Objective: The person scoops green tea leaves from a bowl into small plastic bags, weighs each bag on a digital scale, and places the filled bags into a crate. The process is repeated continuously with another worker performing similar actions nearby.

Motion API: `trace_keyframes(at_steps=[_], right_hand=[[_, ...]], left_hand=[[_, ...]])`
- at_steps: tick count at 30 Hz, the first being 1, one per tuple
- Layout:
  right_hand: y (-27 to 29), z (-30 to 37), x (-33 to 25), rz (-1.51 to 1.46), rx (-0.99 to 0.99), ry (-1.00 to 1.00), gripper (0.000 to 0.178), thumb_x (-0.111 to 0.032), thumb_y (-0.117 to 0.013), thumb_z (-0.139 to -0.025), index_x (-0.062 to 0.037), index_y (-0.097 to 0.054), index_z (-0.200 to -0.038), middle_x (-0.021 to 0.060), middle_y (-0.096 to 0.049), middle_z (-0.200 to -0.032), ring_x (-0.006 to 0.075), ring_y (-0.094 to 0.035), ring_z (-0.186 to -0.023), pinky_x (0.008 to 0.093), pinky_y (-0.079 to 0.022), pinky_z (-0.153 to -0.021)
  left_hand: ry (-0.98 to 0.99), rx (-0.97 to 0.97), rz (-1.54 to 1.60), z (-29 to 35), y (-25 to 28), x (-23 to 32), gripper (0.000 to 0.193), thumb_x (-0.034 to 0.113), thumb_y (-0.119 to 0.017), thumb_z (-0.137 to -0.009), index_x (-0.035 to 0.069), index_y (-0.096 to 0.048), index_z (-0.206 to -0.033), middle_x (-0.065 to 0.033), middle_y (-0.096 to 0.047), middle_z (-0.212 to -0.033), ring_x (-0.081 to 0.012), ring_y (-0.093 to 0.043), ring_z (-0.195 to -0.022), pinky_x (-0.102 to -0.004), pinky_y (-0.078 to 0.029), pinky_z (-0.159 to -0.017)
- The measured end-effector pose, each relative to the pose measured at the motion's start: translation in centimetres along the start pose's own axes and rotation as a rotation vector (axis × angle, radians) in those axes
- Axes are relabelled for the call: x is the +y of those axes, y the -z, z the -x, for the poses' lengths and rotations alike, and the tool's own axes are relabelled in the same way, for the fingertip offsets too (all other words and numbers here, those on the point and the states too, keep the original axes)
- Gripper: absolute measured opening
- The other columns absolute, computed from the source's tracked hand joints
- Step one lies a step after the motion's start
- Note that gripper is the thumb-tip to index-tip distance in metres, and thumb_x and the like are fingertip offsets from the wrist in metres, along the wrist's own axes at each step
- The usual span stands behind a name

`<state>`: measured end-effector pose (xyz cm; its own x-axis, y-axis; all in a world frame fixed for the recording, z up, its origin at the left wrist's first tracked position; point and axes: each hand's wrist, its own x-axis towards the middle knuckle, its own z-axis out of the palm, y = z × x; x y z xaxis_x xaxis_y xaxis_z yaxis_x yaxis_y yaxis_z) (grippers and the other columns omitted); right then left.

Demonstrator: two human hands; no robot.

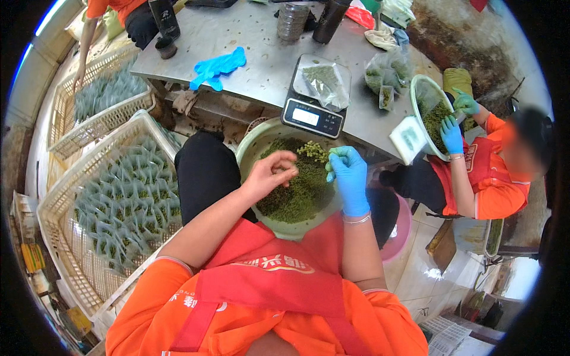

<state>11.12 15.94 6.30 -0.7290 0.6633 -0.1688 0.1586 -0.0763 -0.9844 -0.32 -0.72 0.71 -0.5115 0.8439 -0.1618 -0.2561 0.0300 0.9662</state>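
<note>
Head view: the bare left hand (272, 172) is held above the left part of a pale green bowl (252, 149); its fingers are loosely curled, with a gap left between thumb and forefinger. The right hand (349, 178), covered by a blue glove, is held over the right rim; its fingertips are drawn close to the thumb, where a small patch of green is seen; whether anything is pinched there cannot be told. The bowl is placed between the knees, below the near edge of the metal bench (255, 65); dark green leaves (297, 199) are contained in it, with a lighter yellow-green clump (313, 152) set near its far rim.

A scale (312, 117) is stood at the near edge of the bench; a clear bag (326, 88) with green contents is laid on its plate. A loose blue glove (218, 67) is left toward the near left corner; filled bags (389, 72) are grouped by the right edge. At the left, a crate (59, 237) is packed with upright filled packets (130, 204).
</note>
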Motion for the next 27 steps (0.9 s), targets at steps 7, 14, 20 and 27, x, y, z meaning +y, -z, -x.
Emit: trace_keyframes(at_steps=[7, 14, 20, 27], right_hand=[[-1.4, 1.0, 1.0, 0.054, -0.162, -0.075, 0.007, -0.006, -0.059, -0.085, -0.0027, -0.058, -0.090, 0.0024, -0.056, -0.065, 0.0071, -0.052, -0.049, 0.0209, -0.043, -0.042], [-1.2, 0.8, 3.1, 0.432, -0.053, 0.251, 0.009, -0.011, -0.061, -0.083, -0.0046, -0.058, -0.088, 0.0025, -0.057, -0.064, 0.0076, -0.052, -0.050, 0.0233, -0.044, -0.046], [0.2, -0.5, 1.1, 0.197, 0.173, 0.189, 0.007, -0.008, -0.059, -0.084, -0.0039, -0.058, -0.089, 0.0036, -0.057, -0.067, 0.0082, -0.051, -0.049, 0.0232, -0.043, -0.043], [0.3, -6.9, 0.3, -0.238, 0.348, 0.145, 0.010, -0.007, -0.058, -0.085, 0.0013, -0.056, -0.091, 0.0074, -0.058, -0.069, 0.0102, -0.051, -0.047, 0.0225, -0.043, -0.043]], left_hand=[[-0.120, -0.021, -0.156, 0.1, -0.6, 1.2, 0.046, 0.017, -0.064, -0.084, 0.010, -0.046, -0.126, -0.0086, -0.062, -0.105, -0.0060, -0.058, -0.064, -0.0233, -0.046, -0.059], [0.052, -0.137, -0.298, 0.0, -0.4, 0.6, 0.023, 0.026, -0.055, -0.090, 0.003, -0.057, -0.096, -0.0017, -0.054, -0.058, -0.0097, -0.055, -0.047, -0.0262, -0.045, -0.048], [0.143, -0.195, -0.180, 1.0, -0.3, 2.2, 0.020, 0.019, -0.049, -0.088, 0.002, -0.055, -0.078, 0.0009, -0.049, -0.056, -0.0051, -0.046, -0.043, -0.0215, -0.038, -0.040], [0.154, -0.173, -0.134, 0.2, -0.4, 1.7, 0.025, 0.024, -0.045, -0.094, 0.003, -0.054, -0.085, 0.0013, -0.048, -0.057, -0.0055, -0.045, -0.043, -0.0211, -0.038, -0.043]])
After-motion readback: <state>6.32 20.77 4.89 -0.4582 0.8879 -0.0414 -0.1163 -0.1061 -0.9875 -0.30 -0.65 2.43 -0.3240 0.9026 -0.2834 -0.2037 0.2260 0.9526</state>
